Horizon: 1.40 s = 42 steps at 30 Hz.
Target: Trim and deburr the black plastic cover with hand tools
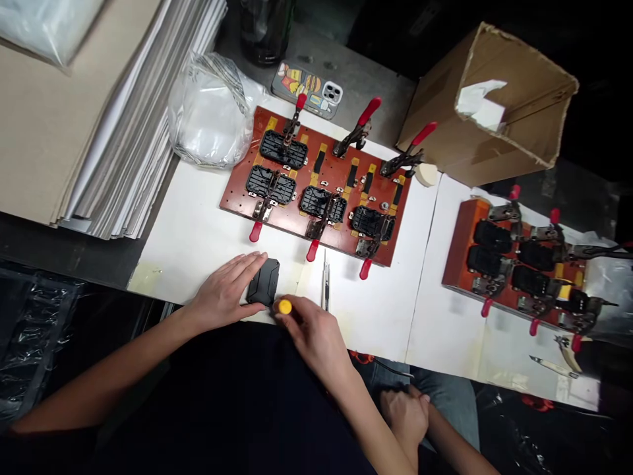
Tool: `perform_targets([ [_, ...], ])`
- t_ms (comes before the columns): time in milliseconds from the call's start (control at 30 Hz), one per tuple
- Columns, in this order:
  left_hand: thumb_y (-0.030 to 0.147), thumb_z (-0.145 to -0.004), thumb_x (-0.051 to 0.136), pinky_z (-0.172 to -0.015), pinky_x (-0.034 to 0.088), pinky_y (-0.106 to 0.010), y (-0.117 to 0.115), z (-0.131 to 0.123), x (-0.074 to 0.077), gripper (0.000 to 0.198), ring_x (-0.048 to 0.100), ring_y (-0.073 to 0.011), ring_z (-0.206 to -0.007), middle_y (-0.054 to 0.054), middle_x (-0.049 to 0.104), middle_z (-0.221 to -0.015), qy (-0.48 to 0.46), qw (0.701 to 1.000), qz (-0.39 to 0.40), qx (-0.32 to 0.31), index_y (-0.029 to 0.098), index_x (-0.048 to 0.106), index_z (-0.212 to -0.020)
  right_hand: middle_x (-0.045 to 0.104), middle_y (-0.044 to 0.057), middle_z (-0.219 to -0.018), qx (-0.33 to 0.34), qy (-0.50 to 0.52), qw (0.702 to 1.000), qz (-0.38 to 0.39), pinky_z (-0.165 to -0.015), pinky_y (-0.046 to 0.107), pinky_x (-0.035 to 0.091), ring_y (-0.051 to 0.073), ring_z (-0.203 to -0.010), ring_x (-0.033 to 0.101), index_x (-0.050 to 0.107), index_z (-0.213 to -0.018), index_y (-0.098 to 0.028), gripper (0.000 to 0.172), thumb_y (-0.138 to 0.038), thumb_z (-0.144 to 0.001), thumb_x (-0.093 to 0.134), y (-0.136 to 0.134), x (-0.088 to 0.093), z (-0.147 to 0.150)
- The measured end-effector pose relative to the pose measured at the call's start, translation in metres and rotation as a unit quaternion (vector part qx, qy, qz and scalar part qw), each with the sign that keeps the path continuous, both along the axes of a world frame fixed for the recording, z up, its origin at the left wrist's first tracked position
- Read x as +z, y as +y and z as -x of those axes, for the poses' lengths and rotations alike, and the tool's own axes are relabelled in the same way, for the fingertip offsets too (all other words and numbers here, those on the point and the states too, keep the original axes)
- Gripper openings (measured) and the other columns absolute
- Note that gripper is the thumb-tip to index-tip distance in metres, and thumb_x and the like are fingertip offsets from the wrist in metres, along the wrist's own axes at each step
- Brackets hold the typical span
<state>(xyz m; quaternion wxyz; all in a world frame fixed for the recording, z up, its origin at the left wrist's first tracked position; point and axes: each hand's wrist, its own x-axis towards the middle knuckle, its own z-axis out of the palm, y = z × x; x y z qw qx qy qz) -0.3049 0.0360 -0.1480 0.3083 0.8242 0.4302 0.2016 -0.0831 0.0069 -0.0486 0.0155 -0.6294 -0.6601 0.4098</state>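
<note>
A black plastic cover [264, 282] with moulded lines lies on the white table sheet close to my body. My left hand [225, 290] grips it from the left, fingers along its upper side and thumb at its lower edge. Beside its lower right corner, my right hand [316, 330] is closed around a small tool with a round yellow end [285, 307]; the tool's tip is hidden. Beyond them stands a red-brown fixture board [287, 211] with red-handled toggle clamps. Several black plastic parts [324, 203] sit on it, and two clamps at the back right stand raised.
A craft knife [326, 284] lies right of my hands. Behind are a clear plastic bag [212, 112], a phone [306, 89] and an open cardboard box [445, 112]. Stacked cardboard sheets [143, 119] rise at left. A second fixture [459, 244] and another person's hands [405, 415] are at right.
</note>
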Motion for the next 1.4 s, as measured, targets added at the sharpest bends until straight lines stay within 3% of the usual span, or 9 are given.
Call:
perform_targets([
  [200,0.059,-0.09,0.059,-0.131,0.022,-0.031,-0.001,0.0,-0.003,0.094,0.026,-0.0124,-0.152,-0.002,0.03,-0.162,-0.006,1.0,0.002,0.003,0.015,0.017,-0.161,0.062,0.003,-0.105,-0.005,-0.037,0.985,-0.17,-0.083,0.025,0.045,0.014,-0.09,0.058,0.057,-0.13,-0.017,0.031,-0.031,-0.104,0.047,0.019,-0.027,0.019],
  [367,0.056,-0.09,0.062,-0.131,0.024,-0.033,0.0,0.002,-0.003,0.094,0.024,-0.015,-0.153,-0.004,0.029,-0.162,-0.01,1.0,-0.008,0.001,0.014,0.018,-0.161,0.061,-0.002,-0.101,0.118,-0.073,0.99,0.027,-0.073,0.026,0.04,0.013,-0.084,0.058,0.058,-0.121,-0.027,0.021,-0.032,-0.104,0.047,0.015,0.004,0.006],
  [500,0.053,-0.084,0.07,-0.127,0.033,-0.038,-0.01,-0.001,0.016,0.091,0.031,-0.0217,-0.149,-0.01,0.036,-0.156,-0.112,0.993,-0.03,0.033,0.019,0.029,-0.157,0.061,-0.004,-0.098,0.057,-0.054,0.996,0.045,-0.072,0.026,0.039,0.012,-0.083,0.055,0.058,-0.109,-0.024,0.021,-0.043,-0.101,0.054,0.008,0.026,-0.004],
  [667,0.031,-0.092,0.065,-0.094,0.049,-0.017,-0.023,-0.007,0.047,0.026,0.059,-0.0045,-0.104,0.004,0.062,-0.111,-0.287,0.915,0.266,0.098,0.027,0.06,-0.117,0.06,-0.001,-0.092,0.142,-0.056,0.984,-0.095,-0.071,0.031,0.036,0.016,-0.076,0.053,0.061,-0.106,-0.021,0.026,-0.045,-0.098,0.059,0.01,0.013,0.02],
  [867,0.052,-0.089,0.064,-0.072,0.044,-0.021,0.059,0.049,0.034,0.035,0.056,-0.0051,-0.074,0.004,0.067,-0.096,-0.087,0.919,0.148,0.355,0.024,0.069,-0.11,0.063,-0.005,-0.098,0.051,0.04,0.998,0.001,-0.078,0.023,0.041,0.009,-0.086,0.059,0.061,-0.115,-0.026,0.031,-0.053,-0.102,0.052,0.011,0.02,0.029],
  [1000,0.073,-0.095,0.032,-0.093,0.044,-0.043,0.12,0.077,0.017,0.072,0.061,-0.026,-0.107,-0.01,0.065,-0.109,0.111,0.924,0.085,0.355,0.017,0.062,-0.129,0.064,-0.004,-0.098,0.079,0.048,0.989,0.119,-0.077,0.023,0.038,0.009,-0.087,0.057,0.063,-0.102,-0.023,0.036,-0.054,-0.104,0.047,-0.006,0.038,0.008],
  [1167,0.076,-0.091,0.032,-0.114,0.036,-0.061,0.1,0.074,0.041,0.092,0.037,-0.0432,-0.141,-0.024,0.037,-0.146,0.106,0.915,0.099,0.376,0.011,0.027,-0.157,0.058,0.0,-0.077,-0.075,0.068,0.953,0.286,-0.063,0.025,0.033,0.009,-0.068,0.047,0.061,-0.083,-0.014,0.051,-0.058,-0.103,0.043,-0.09,0.04,-0.074],
  [1233,0.072,-0.094,0.029,-0.116,0.036,-0.061,0.074,0.069,0.056,0.08,0.042,-0.0418,-0.137,-0.018,0.051,-0.13,0.125,0.913,0.087,0.379,0.016,0.036,-0.15,0.053,0.003,-0.067,-0.203,0.055,0.906,0.366,-0.06,0.026,0.031,0.01,-0.061,0.042,0.068,-0.078,-0.012,0.061,-0.068,-0.094,0.052,-0.139,0.021,-0.112],
  [1400,0.076,-0.093,0.02,-0.083,0.05,-0.053,0.032,0.021,0.076,0.074,0.064,-0.0359,-0.095,-0.003,0.065,-0.105,0.267,0.912,0.265,0.162,0.027,0.028,-0.148,0.065,0.013,-0.105,-0.49,-0.114,0.856,0.121,-0.084,0.031,0.044,0.021,-0.092,0.06,0.056,-0.124,-0.007,0.075,-0.068,-0.082,0.06,-0.201,-0.065,-0.169],
])
